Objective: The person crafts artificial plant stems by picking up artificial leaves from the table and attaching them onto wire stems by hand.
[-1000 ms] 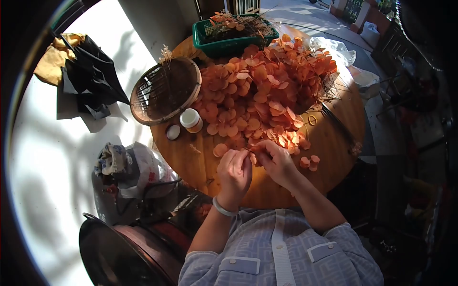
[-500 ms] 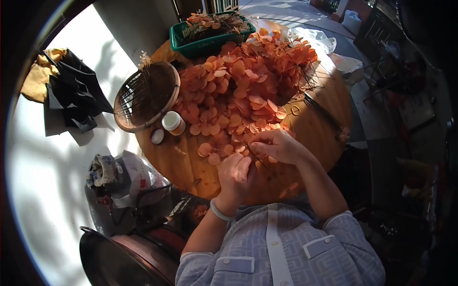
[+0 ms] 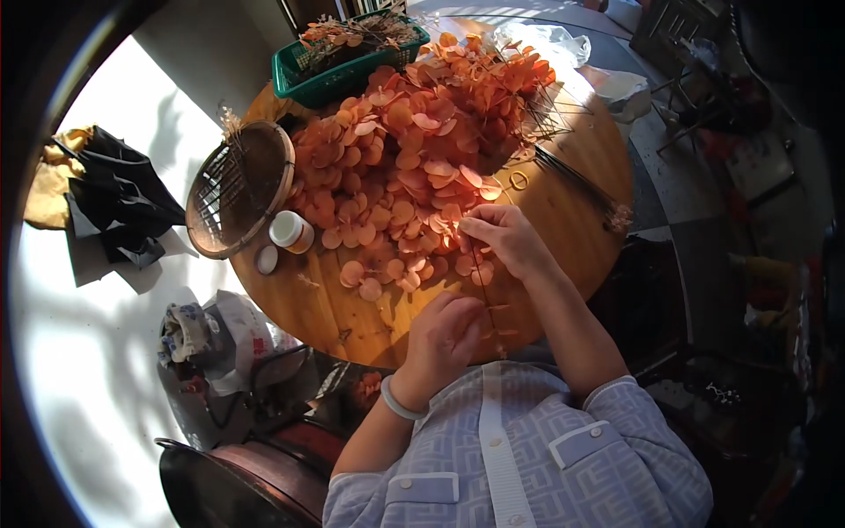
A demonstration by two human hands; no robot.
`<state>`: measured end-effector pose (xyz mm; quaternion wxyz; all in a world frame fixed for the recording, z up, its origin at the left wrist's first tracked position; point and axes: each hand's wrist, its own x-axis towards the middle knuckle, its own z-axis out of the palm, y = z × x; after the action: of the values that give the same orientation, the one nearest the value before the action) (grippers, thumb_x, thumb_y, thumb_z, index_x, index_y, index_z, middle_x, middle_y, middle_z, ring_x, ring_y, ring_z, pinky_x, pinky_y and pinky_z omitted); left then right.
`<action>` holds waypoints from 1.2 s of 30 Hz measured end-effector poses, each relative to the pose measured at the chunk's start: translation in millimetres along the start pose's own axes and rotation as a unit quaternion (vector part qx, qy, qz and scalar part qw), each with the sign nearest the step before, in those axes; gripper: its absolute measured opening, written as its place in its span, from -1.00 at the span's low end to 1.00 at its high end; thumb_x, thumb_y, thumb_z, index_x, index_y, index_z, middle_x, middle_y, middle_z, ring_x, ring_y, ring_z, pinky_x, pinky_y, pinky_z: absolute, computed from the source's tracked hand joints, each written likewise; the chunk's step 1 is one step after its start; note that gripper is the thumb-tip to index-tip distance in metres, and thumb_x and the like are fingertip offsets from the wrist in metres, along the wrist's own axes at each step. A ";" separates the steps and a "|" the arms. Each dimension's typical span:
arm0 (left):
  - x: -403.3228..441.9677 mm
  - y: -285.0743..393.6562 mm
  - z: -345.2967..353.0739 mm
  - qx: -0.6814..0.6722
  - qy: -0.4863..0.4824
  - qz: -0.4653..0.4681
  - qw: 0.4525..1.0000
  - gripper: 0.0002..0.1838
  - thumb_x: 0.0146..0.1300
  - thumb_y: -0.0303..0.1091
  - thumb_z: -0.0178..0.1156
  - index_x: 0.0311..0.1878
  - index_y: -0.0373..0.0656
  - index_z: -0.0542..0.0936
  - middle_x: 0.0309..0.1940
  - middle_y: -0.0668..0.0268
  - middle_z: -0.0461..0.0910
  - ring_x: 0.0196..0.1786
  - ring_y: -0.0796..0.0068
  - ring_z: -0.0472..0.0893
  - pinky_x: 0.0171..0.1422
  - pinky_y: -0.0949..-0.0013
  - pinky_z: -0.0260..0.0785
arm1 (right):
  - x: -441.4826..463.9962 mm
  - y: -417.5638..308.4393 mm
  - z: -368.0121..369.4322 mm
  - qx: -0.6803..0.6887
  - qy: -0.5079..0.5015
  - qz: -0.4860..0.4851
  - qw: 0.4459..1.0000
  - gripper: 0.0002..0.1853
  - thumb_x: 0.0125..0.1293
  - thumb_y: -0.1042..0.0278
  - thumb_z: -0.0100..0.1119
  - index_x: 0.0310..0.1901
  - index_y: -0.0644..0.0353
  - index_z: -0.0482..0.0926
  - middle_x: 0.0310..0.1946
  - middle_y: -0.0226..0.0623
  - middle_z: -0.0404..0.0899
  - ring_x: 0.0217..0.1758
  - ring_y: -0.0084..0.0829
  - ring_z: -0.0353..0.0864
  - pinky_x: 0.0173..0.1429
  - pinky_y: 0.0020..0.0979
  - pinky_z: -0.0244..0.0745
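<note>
Sunlit table [image 3: 361,321], with leaves [image 3: 400,172] heaped toward 12 o'clock and a stem [image 3: 483,286] at 5. Pinching its far end with the right hand [image 3: 509,239]; left hand [image 3: 444,330] half-curled alongside, can't tell if touching. Looks super light, probably springy, maybe fragile, so grip bare wood gently.

The wearer's top [image 3: 537,414] was short-sleeved, pale blue-grey, and covered in a tone-on-tone, maze-like angular pattern. A whitish vertical placket [image 3: 499,480] ran down the front, fitted with small round buttons. Two chest flaps were noted, left [image 3: 421,488] and right [image 3: 576,447]; each was plain blue-grey, edged in white and closed by one round, pale button. The left sleeve [image 3: 356,493] and right sleeve [image 3: 629,418] matched the body fabric. A smooth, pale grey bangle [image 3: 398,402] encircled the left wrist. Left hand [image 3: 443,341] and right hand [image 3: 512,239] were bare.
</note>
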<state>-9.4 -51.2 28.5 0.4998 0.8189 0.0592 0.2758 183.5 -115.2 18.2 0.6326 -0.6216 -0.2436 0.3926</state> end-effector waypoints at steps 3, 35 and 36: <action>9.3 -0.4 6.3 -0.098 -0.071 -0.040 0.992 -0.82 0.29 -0.57 0.28 -0.05 -0.35 0.61 -0.21 0.18 0.70 -0.16 0.41 0.71 -0.08 0.33 0.57 | -4.2 -2.0 -6.2 0.045 0.021 -0.013 0.999 -0.80 0.47 0.32 0.20 -0.31 0.22 0.65 -0.45 -0.42 0.65 -0.39 -0.63 0.60 -0.24 -0.57 0.49; 109.7 -72.0 -62.2 -0.239 0.181 -0.214 0.930 -0.91 0.30 -0.45 0.41 -0.23 -0.22 0.68 -0.43 0.45 0.65 -0.46 0.74 0.51 -0.38 0.63 0.30 | 6.8 -41.4 -13.5 -0.026 -0.015 -0.029 0.999 -0.70 0.43 0.47 0.20 0.14 0.33 0.60 -0.45 -0.53 0.55 -0.45 -0.75 0.46 -0.35 -0.62 0.41; 102.1 -65.9 -56.6 -0.258 0.185 -0.204 0.926 -0.92 0.31 -0.46 0.40 -0.23 -0.23 0.68 -0.41 0.46 0.64 -0.42 0.74 0.51 -0.33 0.63 0.33 | 12.2 -39.2 -6.2 -0.004 -0.032 -0.017 0.999 -0.70 0.43 0.46 0.20 0.14 0.33 0.60 -0.45 -0.53 0.55 -0.45 -0.75 0.46 -0.36 -0.62 0.42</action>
<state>59.3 63.8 32.2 0.7195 0.5663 0.2429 0.3203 203.0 -105.9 53.6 0.6283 -0.6074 -0.2755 0.4005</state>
